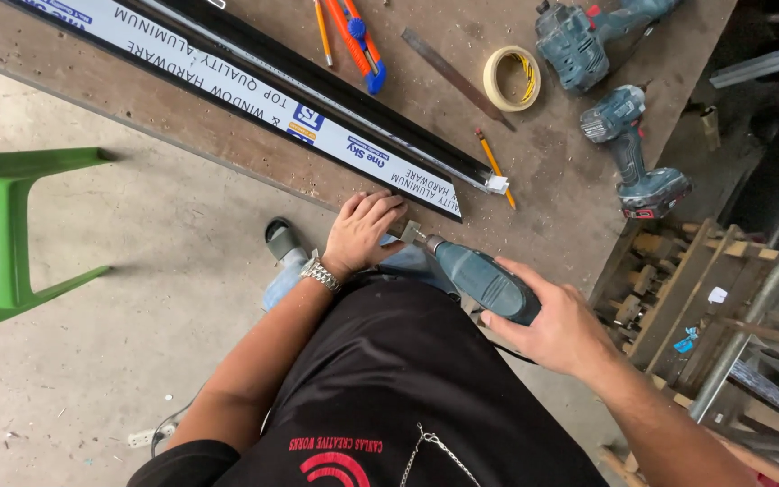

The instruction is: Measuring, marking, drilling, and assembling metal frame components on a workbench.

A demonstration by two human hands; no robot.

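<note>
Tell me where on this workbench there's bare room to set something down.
Free: the strip of workbench between the near edge and the long black profile, left of the left hand; also the patch between the pencil and the lower cordless drill. Crowded: the top, around the utility knife, tape roll and upper drill. The right hand holds a drill.

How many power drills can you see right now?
3. One drill in the right hand at the bench edge; two drills lie on the bench at upper right. Others may sit beyond the frame.

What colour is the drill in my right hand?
Teal-blue drill, held by the right hand; head view.
</note>
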